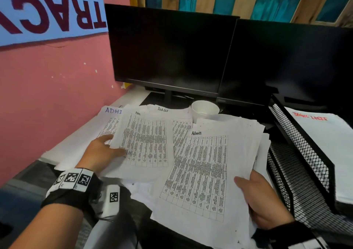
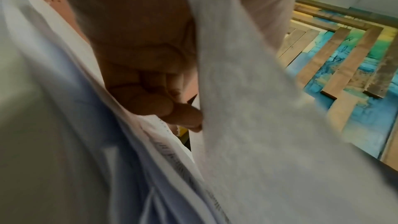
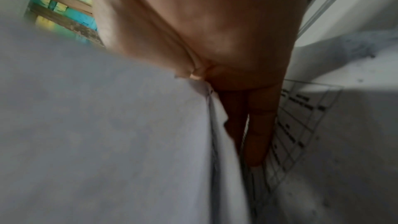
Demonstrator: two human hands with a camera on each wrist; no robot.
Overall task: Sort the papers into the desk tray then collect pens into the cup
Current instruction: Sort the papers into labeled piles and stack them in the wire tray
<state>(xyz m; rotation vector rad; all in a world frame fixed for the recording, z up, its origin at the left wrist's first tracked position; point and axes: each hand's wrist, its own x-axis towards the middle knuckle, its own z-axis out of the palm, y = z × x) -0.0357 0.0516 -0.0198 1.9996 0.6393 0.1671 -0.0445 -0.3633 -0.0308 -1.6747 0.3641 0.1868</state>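
Observation:
Printed table sheets lie spread over the desk. My left hand (image 1: 103,151) pinches the left edge of a sheet headed "Hre" (image 1: 147,139), thumb on top. In the left wrist view its curled fingers (image 2: 150,101) sit under that sheet (image 2: 258,125). My right hand (image 1: 265,197) grips the right edge of a stack topped by an "Admin" sheet (image 1: 202,172), thumb on top. In the right wrist view its fingers (image 3: 258,125) lie straight beneath that stack (image 3: 107,125). The black mesh desk tray (image 1: 305,162) stands at the right. A white cup (image 1: 205,110) stands behind the papers. No pens show.
Two dark monitors (image 1: 172,53) stand at the back of the desk. A pink wall (image 1: 47,95) closes the left side. The tray's top tier holds a sheet headed "Tasks Lists" (image 1: 324,143). More sheets headed "ADMI" (image 1: 112,113) and "Task List" (image 1: 164,113) lie behind.

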